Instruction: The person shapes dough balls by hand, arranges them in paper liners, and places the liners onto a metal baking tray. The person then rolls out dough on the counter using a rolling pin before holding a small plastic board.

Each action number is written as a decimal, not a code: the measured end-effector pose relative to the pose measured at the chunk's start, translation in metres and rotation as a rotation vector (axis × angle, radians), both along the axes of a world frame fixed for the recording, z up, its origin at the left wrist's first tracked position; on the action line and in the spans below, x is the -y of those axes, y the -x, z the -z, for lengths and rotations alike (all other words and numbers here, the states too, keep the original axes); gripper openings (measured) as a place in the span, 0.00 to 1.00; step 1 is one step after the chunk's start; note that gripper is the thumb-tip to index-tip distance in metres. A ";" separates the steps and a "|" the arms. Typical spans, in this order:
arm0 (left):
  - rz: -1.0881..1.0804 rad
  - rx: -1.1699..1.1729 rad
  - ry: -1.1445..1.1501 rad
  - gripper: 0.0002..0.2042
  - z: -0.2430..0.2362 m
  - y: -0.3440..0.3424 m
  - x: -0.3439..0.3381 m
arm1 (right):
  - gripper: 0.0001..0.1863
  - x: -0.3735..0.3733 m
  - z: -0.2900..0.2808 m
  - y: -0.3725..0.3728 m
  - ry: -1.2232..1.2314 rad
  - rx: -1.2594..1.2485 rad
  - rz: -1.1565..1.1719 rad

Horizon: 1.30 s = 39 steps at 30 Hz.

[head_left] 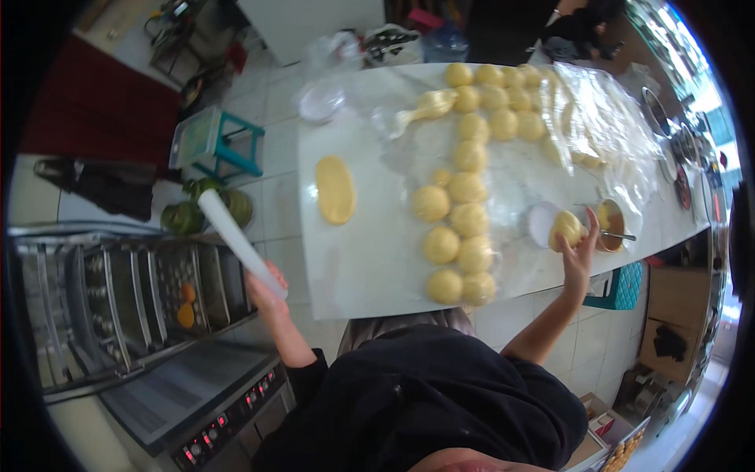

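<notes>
A long white rolling pin (236, 240) slants up and away from my left hand (269, 293), whose fingers are closed round its near end, off the table's left edge. On the right, my right hand (580, 252) grips a pale yellow dough ball (566, 226) above the table. This ball partly hides a small white dish (541, 223) beside it. Right next to my fingers stands a brown bowl (610, 234) with yellow filling and a metal spoon (620, 235). A flattened oval of dough (336, 190) lies on the left of the white table (370, 259).
Several dough balls (469, 188) run down the table's middle and along its far side. Clear plastic sheeting (605, 118) covers the far right. A clear round container (321, 102) sits at the far left corner. Left of me are a tray rack (118, 299) and a teal stool (236, 149).
</notes>
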State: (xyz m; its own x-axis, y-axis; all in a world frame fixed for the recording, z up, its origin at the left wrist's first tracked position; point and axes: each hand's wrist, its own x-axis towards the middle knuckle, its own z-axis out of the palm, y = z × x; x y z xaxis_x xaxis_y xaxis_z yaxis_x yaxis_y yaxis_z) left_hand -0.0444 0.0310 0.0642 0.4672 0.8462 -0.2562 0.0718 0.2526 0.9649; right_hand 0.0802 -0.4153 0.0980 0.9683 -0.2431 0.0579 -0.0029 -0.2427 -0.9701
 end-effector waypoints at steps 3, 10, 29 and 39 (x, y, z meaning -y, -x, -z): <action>0.037 -0.008 -0.061 0.21 0.005 0.020 -0.037 | 0.26 -0.082 -0.017 0.022 0.076 -0.022 -0.371; 0.471 -0.332 -0.665 0.16 0.034 0.042 -0.077 | 0.29 -0.291 0.062 0.081 0.391 0.028 -0.986; 0.919 -0.577 -1.460 0.28 0.061 -0.048 -0.039 | 0.28 -0.300 0.112 0.008 1.005 0.303 -0.497; 0.914 -0.723 -1.054 0.16 0.088 -0.071 -0.048 | 0.18 -0.311 0.112 -0.007 0.908 0.102 -0.679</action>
